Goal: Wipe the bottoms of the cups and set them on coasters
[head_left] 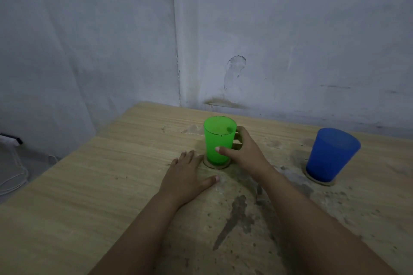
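No text, label, brand, number or sign can be read anywhere in this view.

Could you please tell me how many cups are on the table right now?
2. The green cup stands on a coaster mid-table, gripped by the right hand; the blue cup stands on another coaster to the right.
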`<state>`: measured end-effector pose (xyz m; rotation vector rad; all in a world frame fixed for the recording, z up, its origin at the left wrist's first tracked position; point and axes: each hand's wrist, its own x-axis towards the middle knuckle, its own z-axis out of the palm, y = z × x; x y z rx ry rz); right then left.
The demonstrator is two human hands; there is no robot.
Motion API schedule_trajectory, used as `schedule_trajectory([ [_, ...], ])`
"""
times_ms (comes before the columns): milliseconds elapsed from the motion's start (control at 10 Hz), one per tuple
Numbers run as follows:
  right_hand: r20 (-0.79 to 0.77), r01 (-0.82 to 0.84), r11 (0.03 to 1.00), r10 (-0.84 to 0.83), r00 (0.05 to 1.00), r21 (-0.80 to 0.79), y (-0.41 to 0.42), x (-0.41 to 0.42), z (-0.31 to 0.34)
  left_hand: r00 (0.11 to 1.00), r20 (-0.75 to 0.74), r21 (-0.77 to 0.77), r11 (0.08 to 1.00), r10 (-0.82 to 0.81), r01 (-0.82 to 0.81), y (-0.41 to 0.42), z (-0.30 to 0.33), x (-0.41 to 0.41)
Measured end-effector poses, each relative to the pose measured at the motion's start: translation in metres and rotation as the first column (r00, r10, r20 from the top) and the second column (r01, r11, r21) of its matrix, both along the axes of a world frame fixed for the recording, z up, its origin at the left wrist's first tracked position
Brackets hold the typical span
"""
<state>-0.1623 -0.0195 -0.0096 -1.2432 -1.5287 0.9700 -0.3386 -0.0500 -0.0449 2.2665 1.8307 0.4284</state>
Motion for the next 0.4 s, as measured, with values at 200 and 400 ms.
schedule_trajectory([
  [200,-0.001,-0.017,1.0,0.017,1.0,-0.012,-0.0011,-0.0009,-0.0001,1.0,-0.014,0.001,1.0,-0.004,0.004,-0.0013,0.0031,-0.0008],
  [400,0.027,-0.029,0.996,0.032,0.999,-0.082,-0.0045,0.0079,-0.0043,0.997,0.051,-0.076,0.996,0.05,-0.046,-0.0077,0.0033,0.0003],
])
